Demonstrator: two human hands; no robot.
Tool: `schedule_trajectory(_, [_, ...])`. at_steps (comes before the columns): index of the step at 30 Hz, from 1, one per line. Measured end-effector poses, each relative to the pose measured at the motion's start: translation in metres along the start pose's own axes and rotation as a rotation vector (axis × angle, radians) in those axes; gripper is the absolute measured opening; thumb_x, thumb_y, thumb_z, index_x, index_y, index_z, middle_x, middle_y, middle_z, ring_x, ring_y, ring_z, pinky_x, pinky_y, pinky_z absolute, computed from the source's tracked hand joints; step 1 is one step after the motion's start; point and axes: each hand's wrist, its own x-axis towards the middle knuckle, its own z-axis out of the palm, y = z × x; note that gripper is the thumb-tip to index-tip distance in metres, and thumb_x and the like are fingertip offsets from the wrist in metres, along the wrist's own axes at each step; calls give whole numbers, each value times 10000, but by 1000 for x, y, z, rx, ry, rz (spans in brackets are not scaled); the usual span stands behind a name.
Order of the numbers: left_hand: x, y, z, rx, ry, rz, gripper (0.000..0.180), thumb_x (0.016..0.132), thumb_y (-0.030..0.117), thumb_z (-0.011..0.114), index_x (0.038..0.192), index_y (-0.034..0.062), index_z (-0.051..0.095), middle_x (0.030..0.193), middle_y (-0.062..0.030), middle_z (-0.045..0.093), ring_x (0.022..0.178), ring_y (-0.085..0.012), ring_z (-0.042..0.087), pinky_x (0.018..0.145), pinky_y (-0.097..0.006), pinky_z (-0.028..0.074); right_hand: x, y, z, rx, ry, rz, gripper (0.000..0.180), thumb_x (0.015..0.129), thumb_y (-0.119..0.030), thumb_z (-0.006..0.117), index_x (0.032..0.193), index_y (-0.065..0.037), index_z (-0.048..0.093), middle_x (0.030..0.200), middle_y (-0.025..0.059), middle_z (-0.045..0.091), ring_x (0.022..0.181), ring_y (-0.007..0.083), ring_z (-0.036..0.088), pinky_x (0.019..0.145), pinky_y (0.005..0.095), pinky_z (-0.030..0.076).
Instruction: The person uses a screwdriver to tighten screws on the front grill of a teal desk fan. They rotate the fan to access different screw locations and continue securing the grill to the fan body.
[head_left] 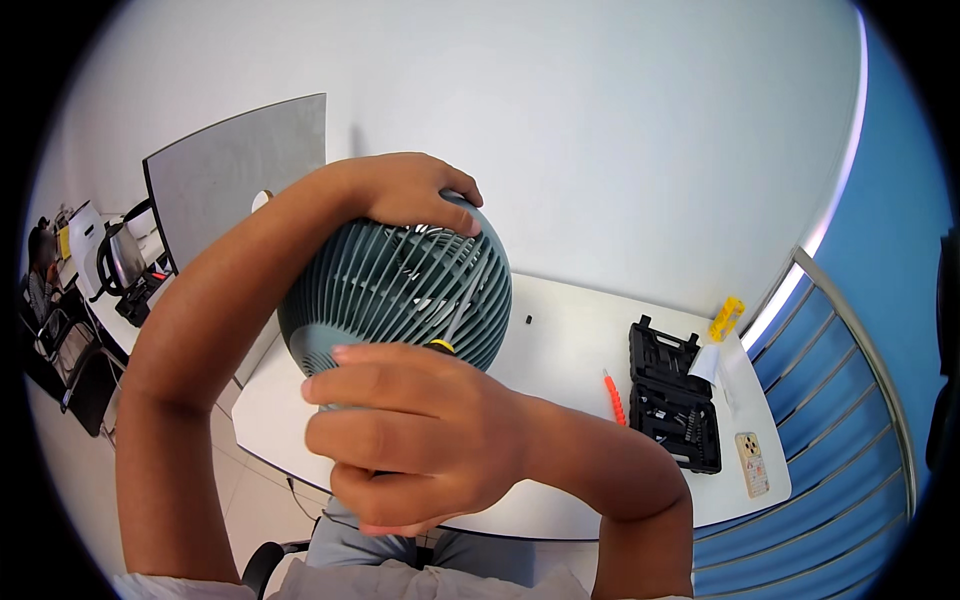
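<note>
A dark green fan [345, 280] with a round slatted grille stands on the white table. Over its top edge curls my left hand [415, 190], thumb on the grille and fingers gripping the rim. In front of the fan, my right hand [430, 430] is closed around a screwdriver [441, 346]. Its handle is mostly hidden in my fist; a yellow and black end shows above it. The thin metal shaft points up and slightly right against the grille. Where its tip meets the fan is hard to make out.
On the white table [560, 300] at right lie an open black tool case [675, 400], an orange-red flexible rod [614, 398], a phone [752, 464] and a yellow package [727, 318]. A monitor [235, 150] and kettle [122, 255] are left; metal railing [870, 350] is right.
</note>
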Motion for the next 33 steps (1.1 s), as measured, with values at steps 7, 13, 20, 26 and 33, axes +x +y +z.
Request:
schedule_trajectory(7, [0,0,0,-1,-12,-14,660,831,489,592,1296,22,609,1297,-228,603,1200,-370,575,1044,-433,430,-11,-3,1,-86,-112,4,153,733,-103,662,863,-84,582,865,66,590,560,190,521,470,303,419])
schedule_trajectory(13, [2,-2,1,5,-4,-13,659,832,487,594,1296,19,608,1296,-228,603,1195,-370,578,1043,-433,431,-23,-8,30,-324,207,12,319,776,-108,688,1068,-127,562,882,45,584,657,185,537,577,311,435])
schedule_trajectory(20, [1,-4,1,-17,-2,14,642,841,478,596,1290,19,612,1292,-226,607,1193,-367,579,1035,-426,436,-11,-15,33,-342,327,87,153,872,-183,647,990,-127,567,1038,75,617,903,288,650,834,494,549])
schedule_trajectory(26, [1,-3,1,-6,0,-4,650,838,485,598,1288,17,612,1290,-227,607,1193,-367,580,1038,-425,435,3,-6,10,-19,40,115,150,756,-112,684,745,-74,539,812,100,632,756,269,658,705,406,582])
schedule_trajectory(33, [1,0,1,0,-6,-23,656,827,479,594,1283,8,616,1288,-229,610,1184,-371,587,1039,-426,437,-12,-10,7,-148,23,65,187,734,-83,700,873,-92,576,719,29,556,568,187,528,512,294,440])
